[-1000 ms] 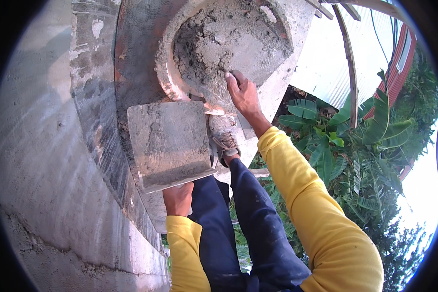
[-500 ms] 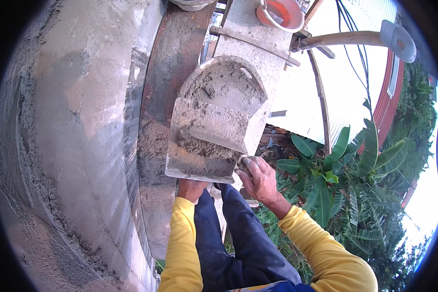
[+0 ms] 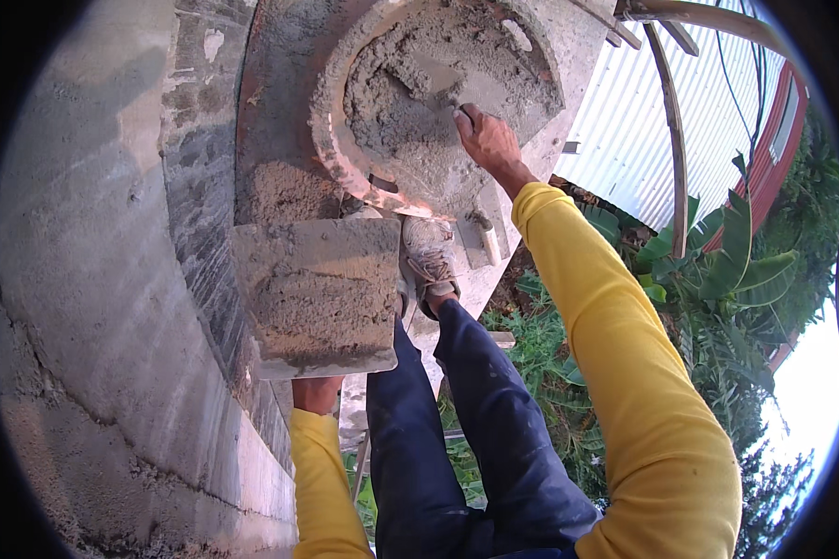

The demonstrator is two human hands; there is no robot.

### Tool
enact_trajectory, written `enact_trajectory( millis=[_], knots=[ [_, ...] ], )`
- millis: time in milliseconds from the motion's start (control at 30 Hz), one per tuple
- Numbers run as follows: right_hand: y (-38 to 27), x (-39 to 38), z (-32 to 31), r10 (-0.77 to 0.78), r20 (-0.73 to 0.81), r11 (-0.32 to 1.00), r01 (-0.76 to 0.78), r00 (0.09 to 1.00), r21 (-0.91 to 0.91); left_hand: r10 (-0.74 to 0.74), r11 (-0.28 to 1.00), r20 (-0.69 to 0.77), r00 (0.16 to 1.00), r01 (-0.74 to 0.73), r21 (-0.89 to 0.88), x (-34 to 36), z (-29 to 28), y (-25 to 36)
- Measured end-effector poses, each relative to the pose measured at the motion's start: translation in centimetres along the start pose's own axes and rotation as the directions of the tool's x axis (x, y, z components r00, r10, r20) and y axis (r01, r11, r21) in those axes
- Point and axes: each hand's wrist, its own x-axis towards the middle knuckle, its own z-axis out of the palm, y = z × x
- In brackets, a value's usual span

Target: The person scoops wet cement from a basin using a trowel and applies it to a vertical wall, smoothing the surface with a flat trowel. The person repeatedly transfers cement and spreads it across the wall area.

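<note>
My left hand [image 3: 317,395] is under a square plasterer's hawk [image 3: 322,298] and holds it up level; the board hides the fingers. A thin layer of wet grey mortar lies on the hawk. My right arm stretches forward over a round, mortar-caked tub [image 3: 324,130]. There my right hand [image 3: 490,142] is closed round the handle of a trowel [image 3: 460,111], its blade down in the grey mortar [image 3: 396,112] and hard to make out. The hawk is just on the near side of the tub, above my shoes.
To the left rises a grey plastered wall [image 3: 93,205]. The tub stands on a narrow plank platform [image 3: 573,70]. A hand tool with a pale handle [image 3: 489,244] lies by the tub's near right rim. Beyond the platform's right edge are banana plants [image 3: 736,261] and a corrugated metal roof [image 3: 625,140].
My right hand has lifted the trowel off the hawk and reached forward into the tub. The hawk has moved left and holds less mortar. The view has shifted closer to the tub.
</note>
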Motion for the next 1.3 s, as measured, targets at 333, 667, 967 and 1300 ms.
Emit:
enact_trajectory(
  millis=[333,667,967,1300],
  knots=[
    [-3.5,-12.7,-1.3,0.178,0.104,0.894,-0.205,0.979,0.398,-0.166,0.895,-0.019,0.986,0.143,-0.422,2.6,-3.7,5.1],
    [-18.4,-30.7,-28.4,-0.499,-0.138,0.866,0.493,0.855,-0.083,0.102,0.837,-0.251,0.963,-0.219,-0.502,1.1,-13.7,14.7],
    [-26.0,-43.9,-42.1,-0.431,0.160,0.889,0.388,0.888,0.245,0.100,0.722,-0.219,0.971,-0.223,-0.655,-7.7,-22.5,21.3],
    [-30.7,-54.0,-46.6,-0.186,0.100,0.935,0.145,0.977,0.322,-0.050,0.386,-0.249,0.967,-0.211,-0.898,-18.9,-28.1,22.3]
  ],
)
